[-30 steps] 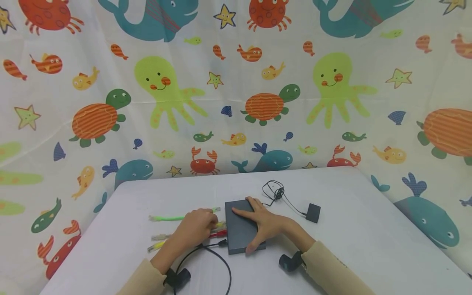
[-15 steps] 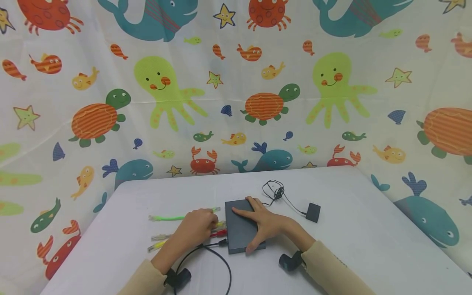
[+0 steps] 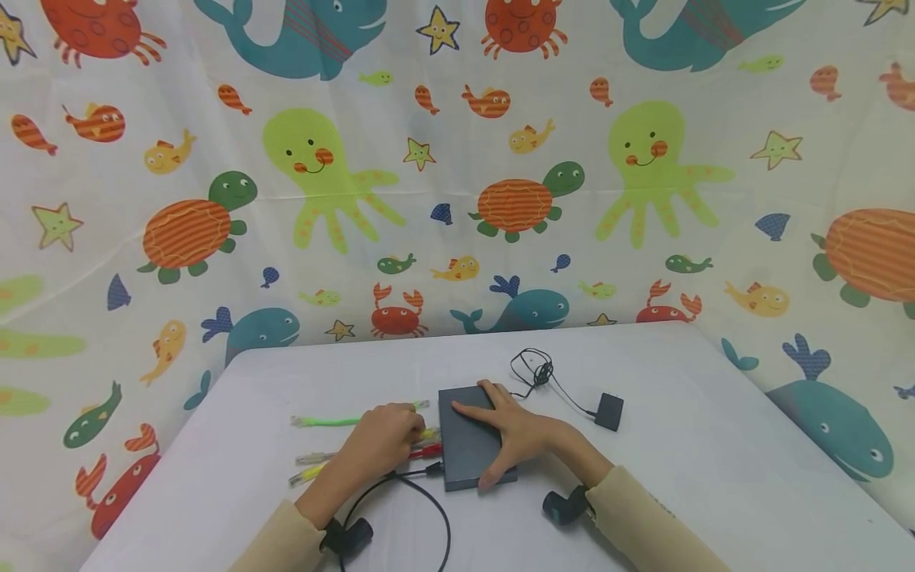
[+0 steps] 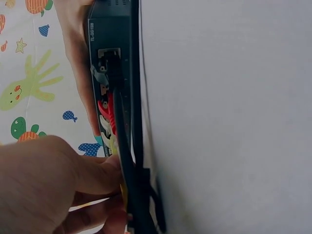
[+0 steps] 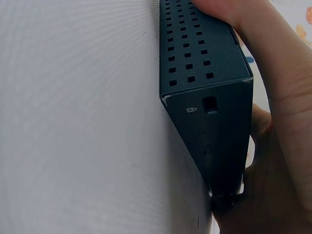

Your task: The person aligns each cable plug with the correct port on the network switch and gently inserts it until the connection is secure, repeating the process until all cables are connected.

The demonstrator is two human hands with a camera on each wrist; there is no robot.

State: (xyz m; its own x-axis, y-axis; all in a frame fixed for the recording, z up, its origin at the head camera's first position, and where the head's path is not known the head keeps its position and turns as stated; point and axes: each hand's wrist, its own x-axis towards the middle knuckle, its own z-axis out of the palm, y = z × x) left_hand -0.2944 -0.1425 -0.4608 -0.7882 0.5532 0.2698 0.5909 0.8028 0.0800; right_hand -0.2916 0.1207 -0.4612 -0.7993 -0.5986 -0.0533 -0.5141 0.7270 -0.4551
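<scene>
A dark network switch (image 3: 468, 453) lies flat on the white table. My right hand (image 3: 520, 433) spans it, thumb at the near short side and fingers over the top towards the far end; the vented side shows in the right wrist view. At the switch's left side, my left hand (image 3: 386, 437) pinches a yellow network cable (image 3: 430, 434) close to the ports. In the left wrist view, a black cable (image 4: 119, 117) and a red cable plug (image 4: 111, 109) sit at the port row. Whether the yellow plug is seated cannot be made out.
A green network cable (image 3: 325, 422) lies beyond my left hand. Grey and yellow cable ends stick out left of my left wrist. A black power adapter (image 3: 609, 411) with a bundled cord (image 3: 543, 373) lies to the right. Behind the table hangs a sea-animal curtain (image 3: 457, 199).
</scene>
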